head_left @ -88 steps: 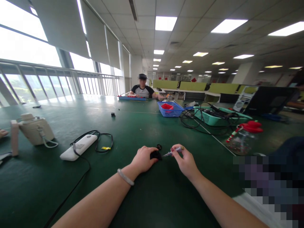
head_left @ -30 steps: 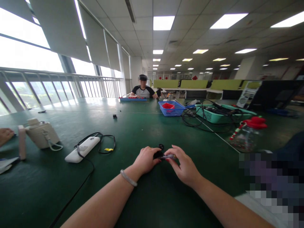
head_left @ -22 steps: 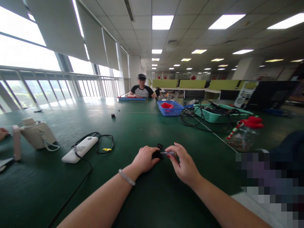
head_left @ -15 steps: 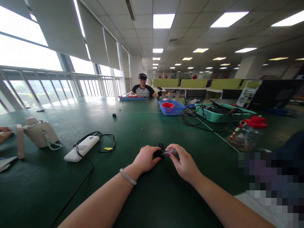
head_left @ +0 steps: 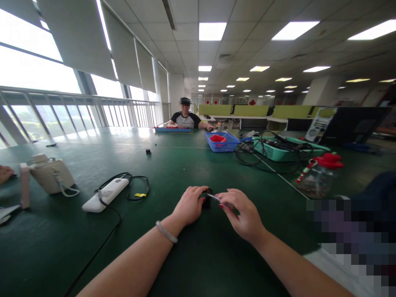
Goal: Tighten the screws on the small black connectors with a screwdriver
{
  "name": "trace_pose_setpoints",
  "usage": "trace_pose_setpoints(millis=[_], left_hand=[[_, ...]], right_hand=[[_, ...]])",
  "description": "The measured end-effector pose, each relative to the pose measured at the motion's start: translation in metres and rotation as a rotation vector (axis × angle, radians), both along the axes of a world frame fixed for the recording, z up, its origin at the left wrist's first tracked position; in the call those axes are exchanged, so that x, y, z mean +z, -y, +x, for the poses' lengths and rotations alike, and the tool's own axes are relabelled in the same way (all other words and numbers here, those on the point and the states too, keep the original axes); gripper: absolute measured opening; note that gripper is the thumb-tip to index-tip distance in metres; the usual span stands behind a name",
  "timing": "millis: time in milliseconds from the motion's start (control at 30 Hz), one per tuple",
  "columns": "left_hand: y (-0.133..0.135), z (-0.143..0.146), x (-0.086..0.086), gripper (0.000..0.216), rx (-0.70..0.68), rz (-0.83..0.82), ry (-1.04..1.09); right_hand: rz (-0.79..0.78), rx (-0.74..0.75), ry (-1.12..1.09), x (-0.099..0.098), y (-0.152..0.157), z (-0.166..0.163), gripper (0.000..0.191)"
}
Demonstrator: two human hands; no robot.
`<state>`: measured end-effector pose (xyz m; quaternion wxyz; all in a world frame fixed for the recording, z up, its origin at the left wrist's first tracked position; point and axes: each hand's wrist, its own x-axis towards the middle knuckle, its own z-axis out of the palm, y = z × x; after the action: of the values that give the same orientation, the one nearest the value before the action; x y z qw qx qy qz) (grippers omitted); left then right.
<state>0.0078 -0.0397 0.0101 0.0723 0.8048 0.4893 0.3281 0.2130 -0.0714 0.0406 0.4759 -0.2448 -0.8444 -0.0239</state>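
My left hand (head_left: 189, 206) rests on the green table with its thumb and fingers closed on a small black part (head_left: 206, 203), whose exact kind I cannot make out. In my right hand (head_left: 243, 214) a small screwdriver (head_left: 213, 197) is pinched between thumb and fingers. Its thin metal shaft points left, and the tip is at the black part. Most of the screwdriver's handle is hidden by my fingers. Both hands are close together at the middle of the table's near side.
To the left lie a white power bank (head_left: 105, 194) with a black cable and a beige bottle (head_left: 52, 175). A blue basket (head_left: 222, 144), a teal basket (head_left: 275, 152) of cables and a red-lidded jar (head_left: 320, 177) stand right. Across sits a person (head_left: 185, 117).
My right hand has turned and shifted slightly right, so the screwdriver's shaft now slants up to the left. My left hand stays in nearly the same place.
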Motion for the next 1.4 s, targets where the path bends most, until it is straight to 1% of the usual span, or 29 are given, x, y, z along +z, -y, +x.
trace_pose_setpoints(millis=[67, 133, 200, 267, 367, 467, 600, 700, 800, 867, 1000, 1100, 1300, 1400], left_hand=[[-0.001, 0.001, -0.001, 0.043, 0.094, 0.008, -0.024], [-0.001, 0.001, -0.002, 0.046, 0.187, -0.015, -0.085], [0.0, 0.0, -0.003, 0.046, 0.252, -0.056, -0.158], [0.0, -0.002, -0.004, 0.045, 0.287, -0.088, -0.224], [0.001, -0.005, -0.005, 0.044, 0.3, -0.108, -0.307], [0.001, -0.005, -0.004, 0.043, 0.285, -0.123, -0.381], [0.005, -0.001, 0.0, 0.041, 0.283, -0.133, -0.457], [0.008, 0.001, 0.002, 0.035, 0.292, -0.129, -0.461], [0.01, 0.001, 0.003, 0.036, 0.304, -0.066, -0.411], [0.01, 0.0, 0.003, 0.041, 0.273, -0.03, -0.351], [0.01, 0.003, 0.004, 0.047, 0.089, -0.04, -0.251], [0.011, 0.007, 0.002, 0.051, -0.006, -0.072, -0.252], [0.01, 0.011, -0.002, 0.043, -0.041, -0.108, -0.251], [0.008, 0.008, -0.004, 0.032, 0.006, -0.112, -0.225]], right_hand=[[0.077, -0.001, 0.026, 0.003, 0.003, -0.001, 0.02], [0.109, -0.018, 0.058, 0.002, 0.003, -0.003, 0.022], [0.093, -0.045, 0.086, -0.001, 0.0, -0.005, 0.022], [0.045, -0.084, 0.099, -0.005, -0.005, -0.005, 0.022], [-0.038, -0.142, 0.071, -0.011, -0.012, -0.002, 0.021], [-0.11, -0.181, 0.04, -0.014, -0.017, 0.001, 0.021], [-0.164, -0.201, 0.015, -0.016, -0.02, 0.002, 0.02], [-0.17, -0.19, 0.001, -0.016, -0.021, 0.0, 0.02], [-0.178, -0.181, -0.002, -0.016, -0.02, -0.001, 0.02], [-0.185, -0.187, -0.002, -0.017, -0.02, -0.001, 0.02], [-0.187, -0.194, -0.013, -0.018, -0.021, -0.001, 0.02], [-0.177, -0.194, -0.022, -0.018, -0.021, -0.001, 0.021], [-0.191, -0.205, 0.008, -0.025, -0.027, 0.0, 0.024], [-0.243, -0.206, 0.005, -0.028, -0.03, 0.0, 0.023]])
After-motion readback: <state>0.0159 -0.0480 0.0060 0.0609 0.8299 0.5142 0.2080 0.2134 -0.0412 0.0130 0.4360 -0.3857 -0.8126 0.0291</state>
